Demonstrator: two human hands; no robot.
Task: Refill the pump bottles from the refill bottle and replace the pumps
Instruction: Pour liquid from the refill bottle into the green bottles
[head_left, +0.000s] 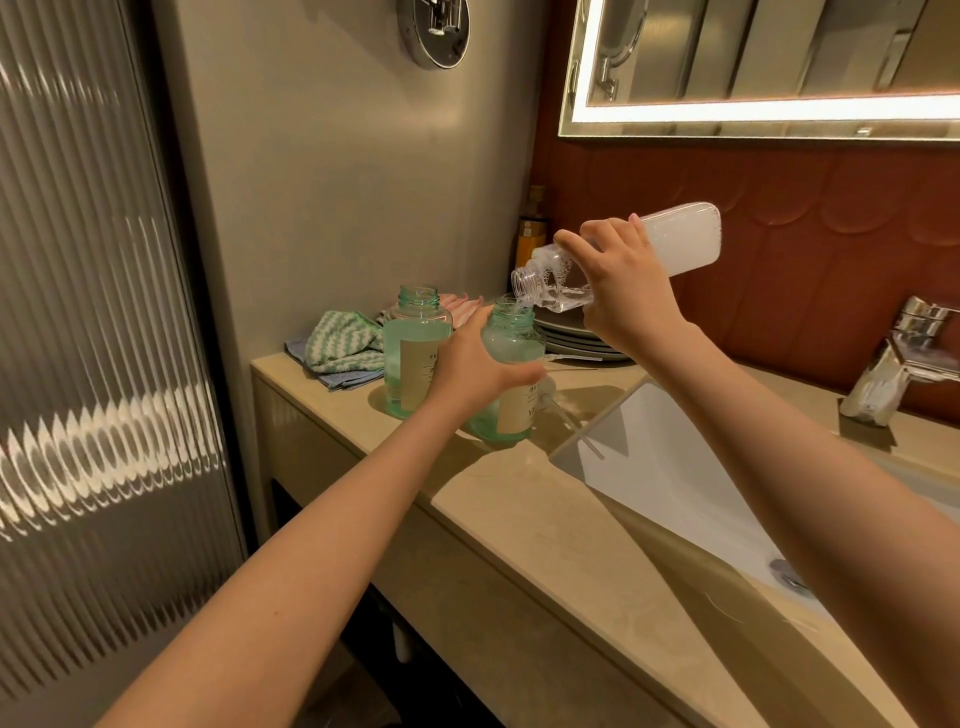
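Head view. The right hand is wrapped round the middle of the refill bottle and holds it tipped neck-down, its open mouth just above the mouth of the nearer pump bottle. The left hand grips that bottle round its body and steadies it on the counter beside the sink. A 2nd pump bottle stands just behind and to the left, open-necked and mostly full by the look of it.

To pour well, I would keep the 2 mouths close and lined up and hold a shallow tilt so the stream stays thin. The liquid is foaming, so I would watch the level rise and stop short of the neck. The left hand's grip should stay firm, since the glassy wall may be slippery if wet.

Both pump bottles are round, clear green and threaded at the neck, each with a pale paper label. The refill bottle is clear plastic, frosted with suds at its raised base. 1 pump lies on the counter behind the nearer bottle, its thin tube reaching over the sink edge. Ridged woven cloths are bunched at the back beside stacked grey plates. The counter is smooth beige stone, the tap polished chrome.
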